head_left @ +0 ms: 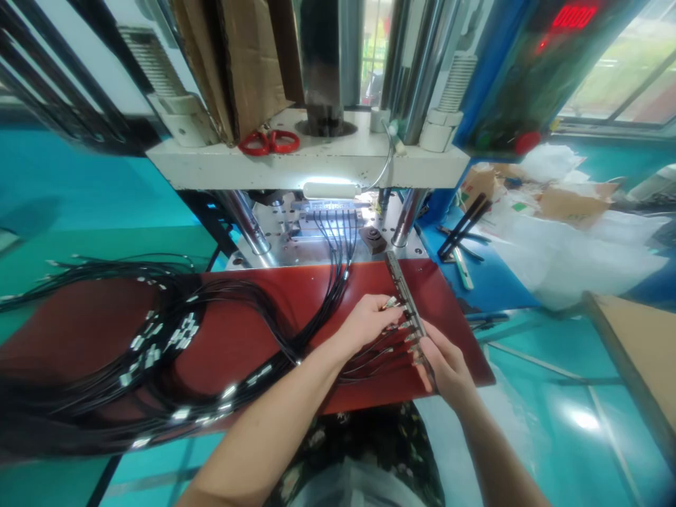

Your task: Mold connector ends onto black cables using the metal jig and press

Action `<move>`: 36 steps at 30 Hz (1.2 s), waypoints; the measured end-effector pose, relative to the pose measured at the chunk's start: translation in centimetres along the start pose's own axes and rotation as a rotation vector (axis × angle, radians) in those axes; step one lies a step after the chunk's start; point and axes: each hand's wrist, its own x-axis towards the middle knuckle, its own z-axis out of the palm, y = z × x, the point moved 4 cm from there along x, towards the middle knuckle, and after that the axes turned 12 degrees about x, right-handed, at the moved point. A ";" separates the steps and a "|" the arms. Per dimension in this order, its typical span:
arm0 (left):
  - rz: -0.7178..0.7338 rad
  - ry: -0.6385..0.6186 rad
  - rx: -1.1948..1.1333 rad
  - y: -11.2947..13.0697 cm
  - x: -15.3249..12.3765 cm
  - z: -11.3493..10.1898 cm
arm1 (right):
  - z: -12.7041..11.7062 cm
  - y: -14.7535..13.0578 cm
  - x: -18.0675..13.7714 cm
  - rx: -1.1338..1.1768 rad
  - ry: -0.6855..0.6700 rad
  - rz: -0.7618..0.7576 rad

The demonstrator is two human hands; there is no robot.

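My right hand point(443, 359) grips the near end of a long, narrow metal mould bar point(404, 285), which lies slanted over the red-brown board. Several cable ends with metal connectors sit along the bar's left side, close to my fingers. At the middle of the bar, my left hand point(370, 320) pinches a black cable by its metal connector point(389, 303). Thin black cables point(364, 362) run leftward from the bar, partly under my left forearm. A big coil of black cables point(158, 338) with white labels spreads over the board's left part.
Ahead stands a press with a lit lower plate, where a second bar point(327, 215) holds several cables. Red-handled scissors point(269, 142) lie on its upper plate. A small metal block point(372, 239) sits nearby. Pliers and a cutter point(465, 271) rest on the blue surface point(501, 289) at right.
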 end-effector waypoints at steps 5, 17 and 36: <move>0.112 0.047 0.059 -0.4 0.0 -0.2 | 0.5 0.0 0.0 -0.140 -0.028 -0.014; -0.034 0.158 -0.322 -0.1 -0.4 -1.6 | 0.1 0.3 -0.2 0.100 0.019 0.016; 0.045 0.287 -0.045 -0.9 0.2 -1.8 | 0.4 0.0 0.0 -0.060 -0.029 0.023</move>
